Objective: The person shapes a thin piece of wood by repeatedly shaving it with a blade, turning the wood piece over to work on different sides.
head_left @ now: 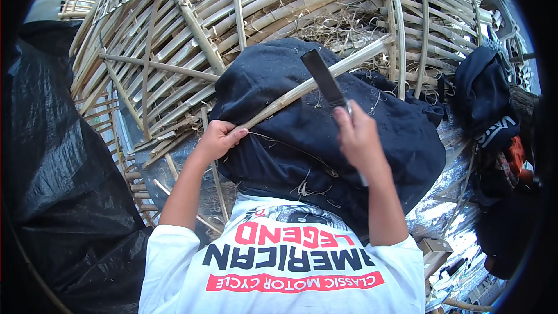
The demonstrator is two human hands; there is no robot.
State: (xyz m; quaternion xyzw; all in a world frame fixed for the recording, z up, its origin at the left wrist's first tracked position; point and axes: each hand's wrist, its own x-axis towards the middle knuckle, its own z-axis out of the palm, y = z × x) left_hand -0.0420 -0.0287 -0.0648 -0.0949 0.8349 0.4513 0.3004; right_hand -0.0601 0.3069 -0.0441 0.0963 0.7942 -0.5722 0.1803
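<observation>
My left hand is closed around the near end of a long pale bamboo strip. The strip slants up and away to the right, across the dark cloth over my lap. In my right hand is a knife with a broad, dark, square-ended blade. Its blade crosses over the strip around the middle; whether the two touch, I cannot tell. Thin curled shavings lie on the cloth, and one fine fibre trails from near my left hand.
Long split bamboo slats spread across the far side, with a heap of shavings among them. A black plastic sheet hangs at left. Dark clothing lies at right, with a small cardboard box nearer me.
</observation>
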